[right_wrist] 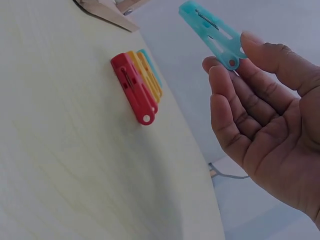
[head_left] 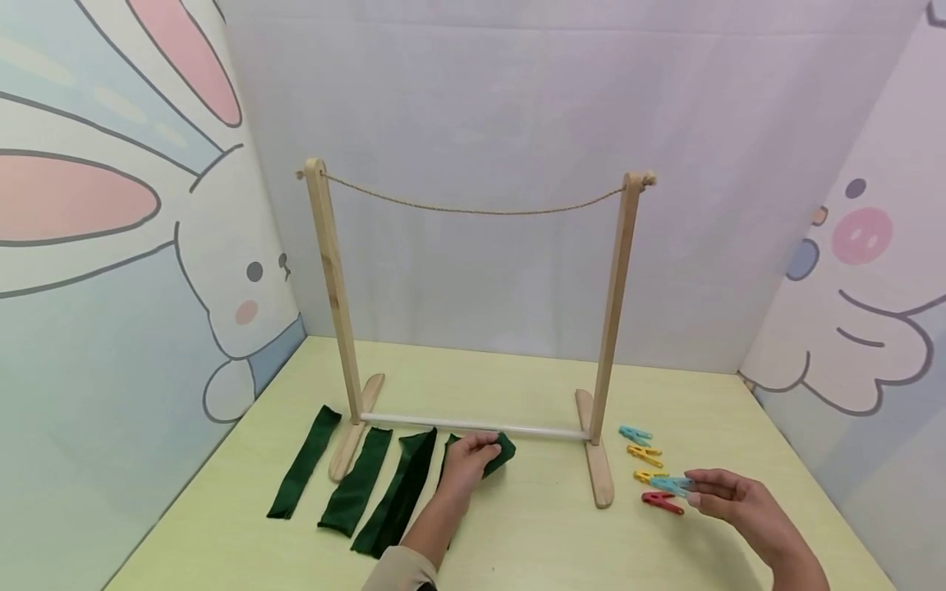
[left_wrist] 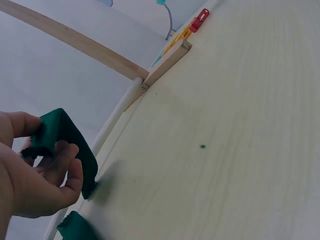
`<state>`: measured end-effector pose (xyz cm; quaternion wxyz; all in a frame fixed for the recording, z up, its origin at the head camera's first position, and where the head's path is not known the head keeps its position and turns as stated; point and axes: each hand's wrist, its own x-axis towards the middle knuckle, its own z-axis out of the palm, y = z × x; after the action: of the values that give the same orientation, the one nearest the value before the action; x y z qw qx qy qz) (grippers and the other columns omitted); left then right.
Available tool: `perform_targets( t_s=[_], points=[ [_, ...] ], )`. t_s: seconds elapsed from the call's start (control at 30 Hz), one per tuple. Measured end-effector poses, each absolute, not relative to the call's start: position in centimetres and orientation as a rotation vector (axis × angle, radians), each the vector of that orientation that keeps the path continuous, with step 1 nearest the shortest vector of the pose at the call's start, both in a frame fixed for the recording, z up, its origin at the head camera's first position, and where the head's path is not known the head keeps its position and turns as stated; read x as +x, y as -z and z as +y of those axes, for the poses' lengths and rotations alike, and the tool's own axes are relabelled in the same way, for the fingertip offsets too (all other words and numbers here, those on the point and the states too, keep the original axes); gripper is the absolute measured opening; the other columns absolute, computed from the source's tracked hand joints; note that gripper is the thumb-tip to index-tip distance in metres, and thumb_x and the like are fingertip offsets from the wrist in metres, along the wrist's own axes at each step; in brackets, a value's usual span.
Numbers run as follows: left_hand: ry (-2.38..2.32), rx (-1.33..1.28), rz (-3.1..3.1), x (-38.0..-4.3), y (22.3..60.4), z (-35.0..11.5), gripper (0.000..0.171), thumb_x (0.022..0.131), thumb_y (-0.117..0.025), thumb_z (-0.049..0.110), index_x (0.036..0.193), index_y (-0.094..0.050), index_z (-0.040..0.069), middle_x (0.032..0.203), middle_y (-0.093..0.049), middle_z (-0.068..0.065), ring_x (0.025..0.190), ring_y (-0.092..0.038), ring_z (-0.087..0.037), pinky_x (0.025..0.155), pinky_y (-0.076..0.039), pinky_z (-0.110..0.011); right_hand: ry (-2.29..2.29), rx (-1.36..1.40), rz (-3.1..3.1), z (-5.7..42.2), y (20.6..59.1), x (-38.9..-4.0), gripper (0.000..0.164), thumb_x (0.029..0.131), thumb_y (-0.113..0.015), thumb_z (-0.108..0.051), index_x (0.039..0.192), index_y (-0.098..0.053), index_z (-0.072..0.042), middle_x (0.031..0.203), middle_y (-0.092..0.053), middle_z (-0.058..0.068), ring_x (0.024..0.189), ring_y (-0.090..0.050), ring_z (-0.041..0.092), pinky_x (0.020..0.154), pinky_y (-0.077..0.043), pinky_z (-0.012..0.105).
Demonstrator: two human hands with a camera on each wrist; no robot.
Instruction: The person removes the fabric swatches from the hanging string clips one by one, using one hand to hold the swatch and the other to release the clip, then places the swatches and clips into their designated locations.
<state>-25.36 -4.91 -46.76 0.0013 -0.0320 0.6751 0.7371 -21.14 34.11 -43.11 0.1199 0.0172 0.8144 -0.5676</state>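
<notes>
Near the stand's crossbar, my left hand (head_left: 461,466) pinches a dark green cloth strip (head_left: 503,451) between thumb and fingers. In the left wrist view the held strip (left_wrist: 77,142) folds over the fingers and hangs down in front of them. The forearm hides part of this cloth in the head view. My right hand (head_left: 746,507) grips a light blue clothespin (head_left: 671,487) by one end with thumb and fingertips. That clothespin (right_wrist: 210,35) is raised above the table in the right wrist view. Below it lie a red clothespin (head_left: 663,502) and a yellow clothespin (head_left: 649,476).
A wooden stand (head_left: 612,320) with a sagging rope (head_left: 473,212) and white crossbar (head_left: 473,424) stands mid-table. Flat green strips (head_left: 305,464) lie to the left. Beyond the right hand are another yellow clothespin (head_left: 645,454) and a blue clothespin (head_left: 636,434). Printed panels flank the table.
</notes>
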Motion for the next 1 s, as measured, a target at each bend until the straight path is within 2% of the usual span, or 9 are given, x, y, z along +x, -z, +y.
perform_targets(
  t_s=[0.23,0.5,0.67,1.0],
  points=[
    [-2.296,-0.15,2.12,-24.5,47.2,-5.3,0.021,0.087,-0.064,0.011,0.102,-0.065,-0.003,0.095,-0.06,-0.005,0.081,-0.054,-0.017,0.065,-0.048,-0.037,1.68,0.048,2.243,35.4,44.0,-21.1,0.043,0.091,-0.061,-0.018,0.124,-0.052,0.007,0.109,-0.062,0.003,0.095,-0.06,0.014,0.082,-0.048,0.037],
    [-2.256,-0.139,2.132,-23.6,48.0,-5.7,0.018,0.086,-0.063,0.003,0.099,-0.063,-0.009,0.09,-0.058,-0.005,0.073,-0.051,-0.015,0.054,-0.045,-0.031,1.597,0.287,2.334,36.1,45.7,-21.0,0.04,0.086,-0.066,-0.018,0.116,-0.059,0.007,0.099,-0.062,0.003,0.084,-0.054,0.02,0.071,-0.047,0.035],
    [-2.186,-0.128,2.144,-22.8,48.0,-6.2,0.015,0.084,-0.063,0.002,0.097,-0.065,-0.006,0.088,-0.059,-0.006,0.073,-0.054,-0.015,0.053,-0.049,-0.031,1.55,0.298,2.352,36.6,46.5,-20.9,0.043,0.087,-0.066,-0.021,0.117,-0.058,0.009,0.091,-0.06,0.004,0.078,-0.052,0.021,0.066,-0.046,0.034],
    [-1.916,0.022,2.212,-21.6,47.4,-7.3,0.022,0.077,-0.06,-0.005,0.097,-0.065,-0.008,0.088,-0.064,-0.011,0.072,-0.061,-0.021,0.057,-0.052,-0.035,1.444,0.275,2.372,37.4,46.8,-21.0,0.047,0.084,-0.07,-0.022,0.117,-0.058,0.009,0.101,-0.063,0.008,0.082,-0.054,0.021,0.069,-0.046,0.036]
  ],
)
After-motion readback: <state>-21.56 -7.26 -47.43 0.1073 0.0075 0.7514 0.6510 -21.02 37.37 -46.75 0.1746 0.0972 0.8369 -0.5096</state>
